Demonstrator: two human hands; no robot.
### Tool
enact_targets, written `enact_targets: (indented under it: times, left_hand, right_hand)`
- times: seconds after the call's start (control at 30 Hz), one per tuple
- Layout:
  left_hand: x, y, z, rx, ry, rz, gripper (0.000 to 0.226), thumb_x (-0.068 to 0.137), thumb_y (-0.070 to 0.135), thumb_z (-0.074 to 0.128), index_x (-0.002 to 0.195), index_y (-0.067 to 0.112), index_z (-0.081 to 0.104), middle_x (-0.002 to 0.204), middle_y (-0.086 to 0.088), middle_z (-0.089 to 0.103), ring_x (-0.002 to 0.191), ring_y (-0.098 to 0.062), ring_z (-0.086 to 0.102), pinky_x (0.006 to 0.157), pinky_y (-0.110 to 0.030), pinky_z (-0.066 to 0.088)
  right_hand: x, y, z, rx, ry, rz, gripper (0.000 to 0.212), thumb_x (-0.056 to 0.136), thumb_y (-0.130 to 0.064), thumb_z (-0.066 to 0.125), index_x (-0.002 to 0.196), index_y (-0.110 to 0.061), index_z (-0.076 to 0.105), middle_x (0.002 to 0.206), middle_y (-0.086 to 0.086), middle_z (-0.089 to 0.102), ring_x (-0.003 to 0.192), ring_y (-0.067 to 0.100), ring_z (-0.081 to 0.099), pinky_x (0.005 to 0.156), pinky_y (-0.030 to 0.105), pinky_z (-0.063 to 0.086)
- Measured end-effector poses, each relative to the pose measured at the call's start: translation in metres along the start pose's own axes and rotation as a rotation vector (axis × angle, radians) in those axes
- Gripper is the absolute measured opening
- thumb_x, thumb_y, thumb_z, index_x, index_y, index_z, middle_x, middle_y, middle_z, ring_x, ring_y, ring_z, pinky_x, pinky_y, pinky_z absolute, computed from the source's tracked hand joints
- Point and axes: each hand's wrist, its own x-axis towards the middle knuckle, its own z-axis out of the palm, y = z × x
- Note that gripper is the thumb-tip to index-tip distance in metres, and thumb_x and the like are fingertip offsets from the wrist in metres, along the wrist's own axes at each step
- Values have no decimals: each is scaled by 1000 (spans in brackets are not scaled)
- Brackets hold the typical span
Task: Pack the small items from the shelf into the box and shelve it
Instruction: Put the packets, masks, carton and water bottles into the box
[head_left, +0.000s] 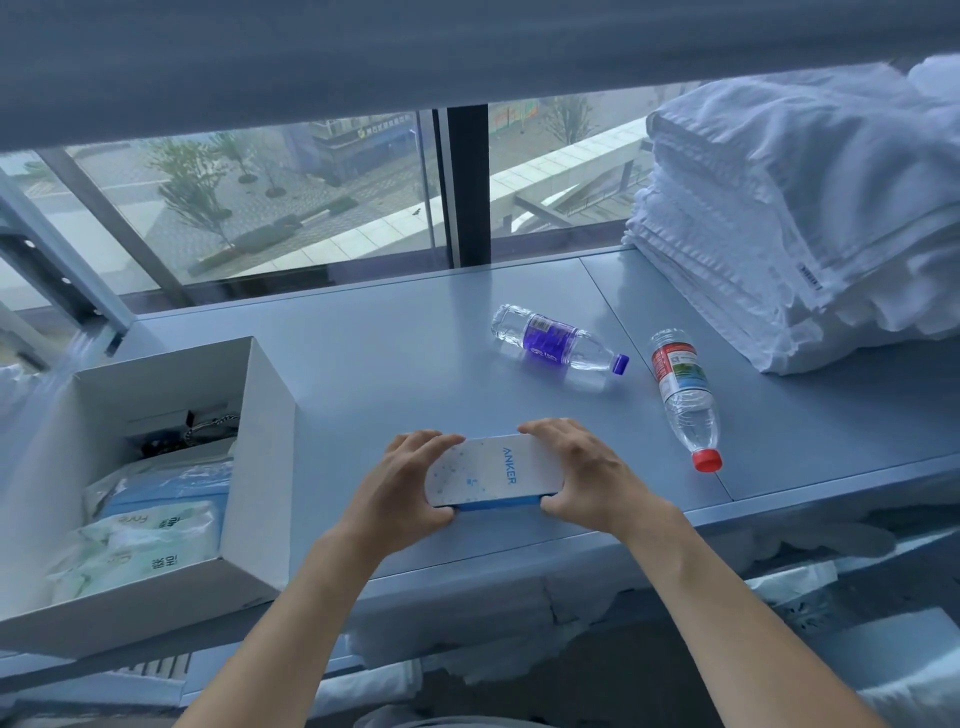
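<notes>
Gripping a small Anker box (493, 470) by its ends, left hand (402, 488) and right hand (587, 478) hold it on the shelf (389, 338) beside an open white box (265, 467).

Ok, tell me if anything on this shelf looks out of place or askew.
Two water bottles lie tipped on their sides on the shelf: the purple-label bottle and the red-cap bottle, angled differently, both capped, no spill visible. Both hands, left and right, grip the Anker box.

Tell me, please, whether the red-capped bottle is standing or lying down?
Lying down: the red-capped bottle rests on its side on the shelf.
</notes>
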Motion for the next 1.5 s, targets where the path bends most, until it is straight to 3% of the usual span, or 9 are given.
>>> enact_targets:
  times: [0.23,0.37,0.47,0.63,0.77,0.9,1.07,1.23,1.5]
  left_hand:
    - [6,4,-49,85,114,100,86,67,32,78,146,35,45,139,13,54,125,-16,46,85,-39,58]
    - [-1,-7,-94,123,192,156,81,65,29,82,140,33,52,135,10,61,120,-18,53,89,-36,56]
    - [-12,-24,-129,145,228,149,80,63,28,83,139,30,55,133,9,64,119,-18,56,89,-37,56]
    - [-36,-67,-180,160,285,129,67,63,34,85,126,30,65,130,16,64,113,-13,59,88,-37,58]
    - [-48,-93,-205,189,288,139,60,64,45,82,120,31,64,126,17,64,105,-13,60,83,-36,59]
    - [-47,-118,-231,141,313,144,58,64,48,79,117,34,62,124,21,62,104,-10,56,79,-32,57]
    - [-52,-148,-261,85,296,140,65,61,52,81,120,32,63,127,18,62,111,-13,55,90,-35,55]
    - [-75,-186,-285,101,261,70,66,61,39,80,123,33,62,128,17,61,113,-12,54,92,-30,52]
    - [-105,-249,-302,160,222,-26,62,60,39,80,118,38,57,113,13,63,95,-15,59,75,-33,59]
  right_hand:
    - [7,-38,-29,-50,113,-39,86,60,-23,81,142,-27,54,138,-9,53,126,12,48,101,20,41]
    - [25,-76,-38,-82,152,-98,82,59,-23,84,137,-26,60,133,-9,57,121,16,52,97,20,42]
    - [44,-109,-36,-84,161,-155,79,59,-25,84,134,-27,61,128,-9,58,115,17,53,95,28,49]
    - [84,-165,-20,-87,165,-251,74,64,-26,82,135,-26,63,127,-9,57,113,17,51,92,33,53]
    - [116,-199,-17,-125,155,-314,67,68,-27,84,131,-28,64,120,-10,57,107,17,48,81,33,54]
    - [137,-227,-17,-148,187,-335,66,66,-32,82,129,-31,63,117,-12,58,106,15,46,79,31,52]
    - [155,-257,-4,-91,205,-319,66,62,-30,82,126,-29,66,119,-11,60,108,14,47,85,30,49]
    - [174,-294,32,-81,162,-346,62,70,-33,82,130,-25,66,118,-7,60,105,19,45,82,28,54]
    - [209,-339,88,-83,95,-379,64,70,-34,84,130,-20,65,114,-6,60,101,14,44,81,28,50]
